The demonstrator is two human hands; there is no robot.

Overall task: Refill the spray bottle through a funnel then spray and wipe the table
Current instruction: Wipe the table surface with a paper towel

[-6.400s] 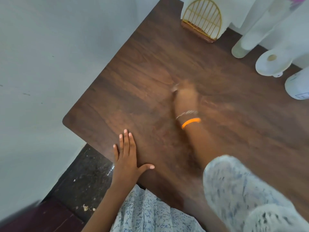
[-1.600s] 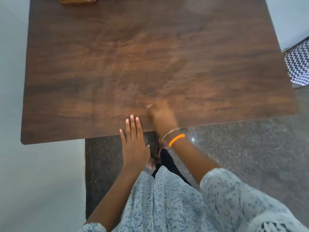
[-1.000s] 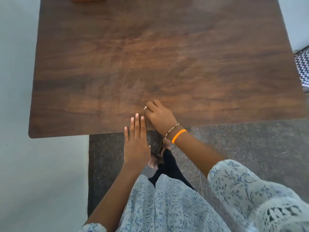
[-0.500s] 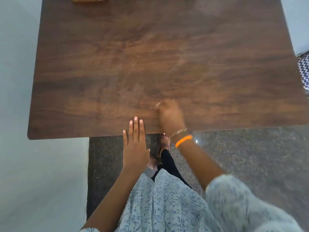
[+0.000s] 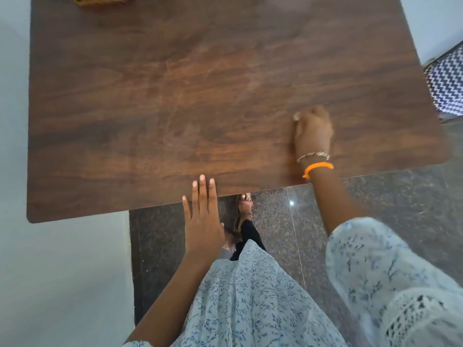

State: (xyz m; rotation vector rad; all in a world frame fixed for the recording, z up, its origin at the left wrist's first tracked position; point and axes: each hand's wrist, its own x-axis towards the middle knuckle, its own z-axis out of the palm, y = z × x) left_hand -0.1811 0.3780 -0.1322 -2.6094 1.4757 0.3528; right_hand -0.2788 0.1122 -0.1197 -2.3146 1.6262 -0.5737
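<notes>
At the table's [image 5: 200, 83] near edge, around six o'clock, the left hand [image 5: 203, 216] is lying flat, straight fingers together, tips overlapping the rim. Toward four o'clock the right hand [image 5: 313, 132] is resting on the wood, fingers curled under; whether they are holding anything I cannot tell. Bare wood is stretching toward twelve o'clock.

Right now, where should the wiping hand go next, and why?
Probably farther toward the table's right edge. The right hand, fingers curled, sits near the front right, with unswept wood beyond it, while the left hand rests flat on the front edge. Any cloth is hidden.
</notes>
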